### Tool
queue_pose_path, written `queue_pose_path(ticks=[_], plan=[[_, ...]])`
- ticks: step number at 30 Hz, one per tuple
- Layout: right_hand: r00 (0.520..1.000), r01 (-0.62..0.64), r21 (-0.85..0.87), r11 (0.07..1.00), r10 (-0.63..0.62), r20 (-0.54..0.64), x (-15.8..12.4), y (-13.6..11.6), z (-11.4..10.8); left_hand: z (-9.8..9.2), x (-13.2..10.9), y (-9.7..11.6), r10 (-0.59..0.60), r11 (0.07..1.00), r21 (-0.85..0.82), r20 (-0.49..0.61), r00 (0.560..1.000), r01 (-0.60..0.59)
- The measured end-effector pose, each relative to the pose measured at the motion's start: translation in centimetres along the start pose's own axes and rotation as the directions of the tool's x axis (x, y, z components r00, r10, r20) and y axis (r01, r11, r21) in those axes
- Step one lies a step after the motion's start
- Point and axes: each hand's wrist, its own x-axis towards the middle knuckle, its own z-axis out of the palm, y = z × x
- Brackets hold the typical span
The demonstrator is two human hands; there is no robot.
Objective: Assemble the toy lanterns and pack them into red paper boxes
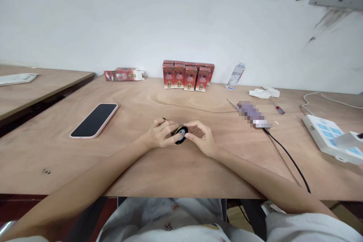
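Hands [160,134] [202,138]: 2, holding 1 round black object [182,134].

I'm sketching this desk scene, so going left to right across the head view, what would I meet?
White packet → phone → left hand → round black object → right hand → clear bottle → crumpled white tissue → white power strip.
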Motion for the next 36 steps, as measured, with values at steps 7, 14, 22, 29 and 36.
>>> queue_pose_path(ticks=[7, 14, 22, 29, 36], plan=[[0.875, 0.481, -0.522, 0.704, -0.348, 0.337, 0.8, 0.2, -2.4, -0.6, -0.7, -1.9, -0.445, 0.893, 0.034, -0.066, 0.893, 0.448], [0.704, 0.709, -0.585, 0.393, -0.354, 0.616, 1.3, 1.5, -2.7, 0.6, -0.5, -1.9, -0.971, 0.125, -0.416, 0.136, 0.197, 0.901], [0.798, 0.602, -0.643, 0.474, -0.360, 0.483, 1.0, 1.6, -2.1, 1.2, 0.5, -2.7, -0.766, -0.639, -0.551, 0.518, -0.380, 0.536], [0.857, 0.516, -0.525, 0.677, -0.415, 0.307, 0.9, 1.3, -2.1, 0.9, 0.7, -2.7, -0.536, -0.840, -0.393, 0.711, -0.456, 0.374], [0.938, 0.312, -0.380, 0.871, -0.347, -0.024, 0.7, 1.0, -1.9, 0.6, 1.7, -1.8, -0.428, -0.857, -0.211, 0.798, -0.423, 0.470]])
